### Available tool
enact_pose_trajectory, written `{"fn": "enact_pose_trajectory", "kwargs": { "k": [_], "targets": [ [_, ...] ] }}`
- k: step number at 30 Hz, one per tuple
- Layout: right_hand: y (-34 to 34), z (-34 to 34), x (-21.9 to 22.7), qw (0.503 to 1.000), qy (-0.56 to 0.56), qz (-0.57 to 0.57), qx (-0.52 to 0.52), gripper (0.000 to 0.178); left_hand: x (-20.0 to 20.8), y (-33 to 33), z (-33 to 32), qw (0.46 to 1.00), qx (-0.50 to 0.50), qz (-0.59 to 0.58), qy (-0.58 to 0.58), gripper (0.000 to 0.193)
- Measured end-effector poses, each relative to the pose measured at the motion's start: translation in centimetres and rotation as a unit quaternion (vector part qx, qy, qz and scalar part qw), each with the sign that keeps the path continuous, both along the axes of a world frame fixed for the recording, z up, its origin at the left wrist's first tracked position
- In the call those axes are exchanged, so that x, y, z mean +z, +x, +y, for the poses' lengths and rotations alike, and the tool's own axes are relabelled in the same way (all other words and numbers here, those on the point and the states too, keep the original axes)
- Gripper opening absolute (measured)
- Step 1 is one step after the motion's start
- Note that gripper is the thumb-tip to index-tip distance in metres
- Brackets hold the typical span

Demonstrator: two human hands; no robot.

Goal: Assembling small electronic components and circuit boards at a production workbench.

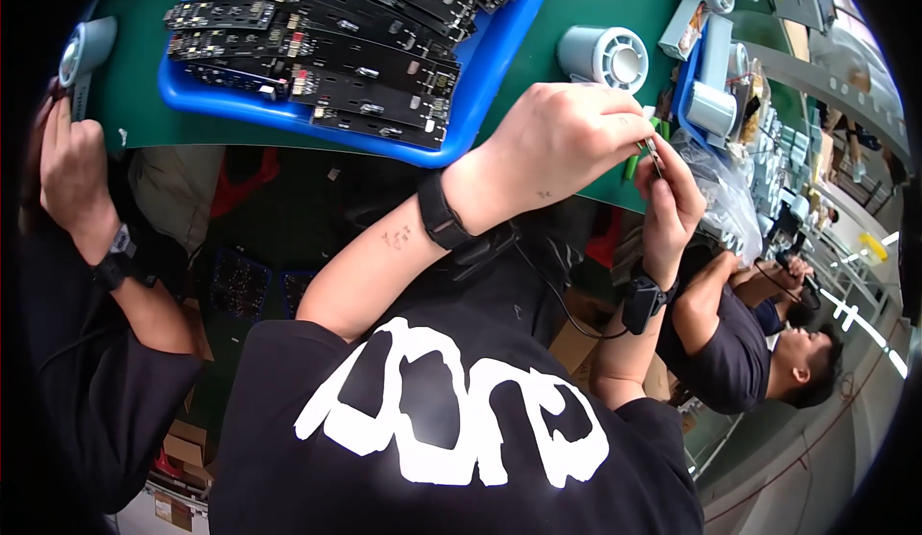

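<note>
My left hand [571, 141] reaches across from the left, a black band around its wrist. Its fingertips pinch a small thin dark piece [657, 158], seen almost edge-on and mostly covered by fingers. Opposite it, my right hand [677, 199] grips the same piece between thumb and fingers. The piece's exact kind is not clear. Small green items [631, 166] show just beside the fingers. Left of my hands stands a blue tray [437, 158] stacked with black circuit boards [375, 74]. Beyond my hands, a pale blue round housing [615, 60] with a vented end rests on the green table.
Past my right hand lie a clear plastic bag [725, 189], another blue bin [685, 93] and several pale blue housings [711, 105]. At far left, a co-worker's hand [72, 165] is by another housing [88, 50]. Another person [740, 343] sits at the right.
</note>
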State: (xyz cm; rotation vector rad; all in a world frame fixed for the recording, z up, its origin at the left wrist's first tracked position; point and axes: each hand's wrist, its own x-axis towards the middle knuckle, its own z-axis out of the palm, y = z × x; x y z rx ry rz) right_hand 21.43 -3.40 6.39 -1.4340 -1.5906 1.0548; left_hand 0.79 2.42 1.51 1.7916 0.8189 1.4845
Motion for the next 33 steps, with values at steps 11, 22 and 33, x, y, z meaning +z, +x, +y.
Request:
{"fn": "enact_pose_trajectory", "kwargs": {
  "k": [11,22,33],
  "targets": [
    [0.2,0.8,-0.9,0.999,0.028,-0.034,-0.007,0.030,0.9,0.2,-0.6,0.997,0.033,0.069,-0.001,0.008],
    [0.0,1.8,-0.6,0.997,0.038,-0.068,0.027,0.025,0.9,-0.4,-0.1,0.991,0.045,0.118,0.040,0.007],
    [2.7,1.9,-2.1,0.999,-0.011,0.023,0.029,0.020,1.8,0.2,0.6,0.965,0.019,0.235,0.114,0.011]
  ]
}}
